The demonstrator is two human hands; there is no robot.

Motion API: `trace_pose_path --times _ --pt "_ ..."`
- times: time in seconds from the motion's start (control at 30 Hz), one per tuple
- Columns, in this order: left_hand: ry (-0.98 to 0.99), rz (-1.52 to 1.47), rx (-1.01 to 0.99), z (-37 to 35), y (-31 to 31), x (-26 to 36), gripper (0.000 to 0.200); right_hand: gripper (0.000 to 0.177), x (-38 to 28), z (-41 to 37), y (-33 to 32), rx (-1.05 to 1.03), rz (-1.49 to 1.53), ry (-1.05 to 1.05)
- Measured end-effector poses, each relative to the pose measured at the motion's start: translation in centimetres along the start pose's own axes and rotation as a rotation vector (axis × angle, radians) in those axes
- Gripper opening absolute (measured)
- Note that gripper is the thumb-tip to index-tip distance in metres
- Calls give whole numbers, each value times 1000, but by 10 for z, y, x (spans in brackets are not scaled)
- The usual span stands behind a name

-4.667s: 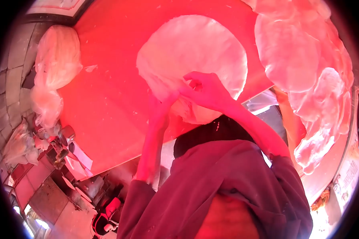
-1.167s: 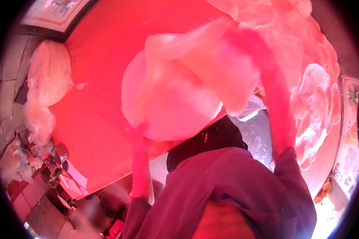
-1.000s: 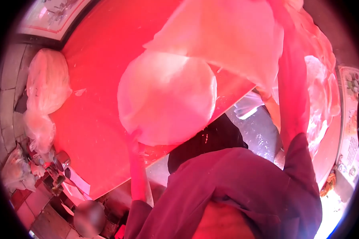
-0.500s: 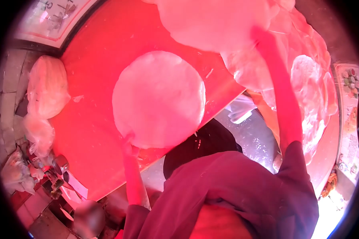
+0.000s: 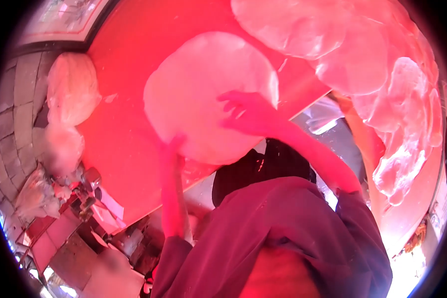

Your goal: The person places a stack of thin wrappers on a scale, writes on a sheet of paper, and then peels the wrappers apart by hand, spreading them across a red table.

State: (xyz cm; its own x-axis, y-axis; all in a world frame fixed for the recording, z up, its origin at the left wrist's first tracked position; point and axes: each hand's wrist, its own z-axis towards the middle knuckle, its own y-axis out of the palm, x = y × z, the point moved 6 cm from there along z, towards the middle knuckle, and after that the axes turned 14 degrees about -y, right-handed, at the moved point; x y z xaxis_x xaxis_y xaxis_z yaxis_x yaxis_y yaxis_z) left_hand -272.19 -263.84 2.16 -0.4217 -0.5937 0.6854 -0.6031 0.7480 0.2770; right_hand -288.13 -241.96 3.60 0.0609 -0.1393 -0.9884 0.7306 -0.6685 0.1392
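Observation:
A large, pale, flat dough round (image 5: 198,82) lies on the red tabletop in front of me, its outline slightly uneven. My left hand (image 5: 172,149) is at its lower left edge, thumb over the top and the other fingers at the rim, somewhat blurred. Over the right half of the round is my right hand (image 5: 246,114), with its fingers apart and slightly bent and nothing between them. Overlapping sheets of the same pale dough (image 5: 352,64) spread along the upper right, some with glossy highlights.
Nearest my body runs the edge of the red table (image 5: 129,184). At the left stand a tied pale plastic bag (image 5: 73,87) and a smaller bag (image 5: 64,149). Cluttered small items (image 5: 89,186) sit at the lower left. A framed panel (image 5: 59,22) is at the upper left.
My right hand has come from the dough sheets at the upper right to above the round. The left hand stays at the round's edge. The round's outline is less circular, and the view has shifted.

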Motion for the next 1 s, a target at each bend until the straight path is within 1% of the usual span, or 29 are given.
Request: trace_pose_path --times 0.07,0.1,0.13,0.17,0.2,0.27,0.3,0.33,0.37,0.4,0.43,0.5,0.53,0.57,0.6,0.63,0.67,0.7,0.73,0.77,0.83,0.87,0.9,0.97,1.0 --pt "35 68 1 0 22 8 57 41 -12 10 42 -57 -244 -18" --pt "35 28 -14 -2 37 11 51 41 -7 12 48 -56 -241 -19" --pt "30 -15 -32 -1 40 12 45 41 1 14 48 -7 -282 -31" --pt "25 -20 -33 1 32 11 45 41 7 15 46 41 -325 -40" --pt "4 7 -48 6 22 6 44 41 13 14 46 37 -333 -35" --pt "-20 21 -63 8 1 -6 44 39 23 8 44 143 -211 16" --pt "-79 36 -43 11 -11 -14 45 37 18 6 46 122 -264 164" --pt "-140 56 -22 13 -22 -21 46 37 24 7 59 121 -270 163" --pt "-141 57 -26 16 -28 -26 46 33 20 8 71 215 -566 -45" --pt "-130 58 20 20 -33 -31 47 29 12 6 84 308 -860 -258" --pt "-118 57 63 22 -40 -36 48 29 17 5 92 311 -869 -258" --pt "-146 27 49 28 -69 -43 51 24 29 6 117 -52 -1050 -238" --pt "-171 -1 37 36 -85 -46 54 24 19 16 108 -42 -1086 -228" --pt "-199 -28 21 44 -97 -51 57 13 -16 31 100 0 -761 -617" --pt "-235 -47 11 47 -108 -57 60 22 -43 28 87 36 -402 -975" --pt "-273 -59 5 44 -111 -63 64 9 -17 29 57 316 -114 -636" --pt "-302 -72 -71 18 -88 -34 66 11 15 24 31 579 181 -295" --pt "-329 -85 -140 -11 -68 -4 68 11 -3 56 2 219 -73 -232" --pt "-319 -88 -156 -23 -67 9 67 11 -59 60 -5 156 -501 -21" --pt "-294 -95 -154 -19 -82 9 66 11 -87 57 -15 169 -510 -24" --pt "-226 -107 -132 -1 -122 2 64 32 -162 39 -38 367 -404 -599" --pt "-208 -106 -108 8 -142 -4 63 34 -169 54 -61 336 -248 -163" --pt "-194 -108 -82 14 -158 -10 62 32 -205 24 -45 672 -279 -279" --pt "-172 -101 -20 19 -180 -22 60 28 -187 13 -138 541 -734 -787" --pt "-161 -94 1 21 -187 -26 59 28 -201 6 -136 538 -739 -788"
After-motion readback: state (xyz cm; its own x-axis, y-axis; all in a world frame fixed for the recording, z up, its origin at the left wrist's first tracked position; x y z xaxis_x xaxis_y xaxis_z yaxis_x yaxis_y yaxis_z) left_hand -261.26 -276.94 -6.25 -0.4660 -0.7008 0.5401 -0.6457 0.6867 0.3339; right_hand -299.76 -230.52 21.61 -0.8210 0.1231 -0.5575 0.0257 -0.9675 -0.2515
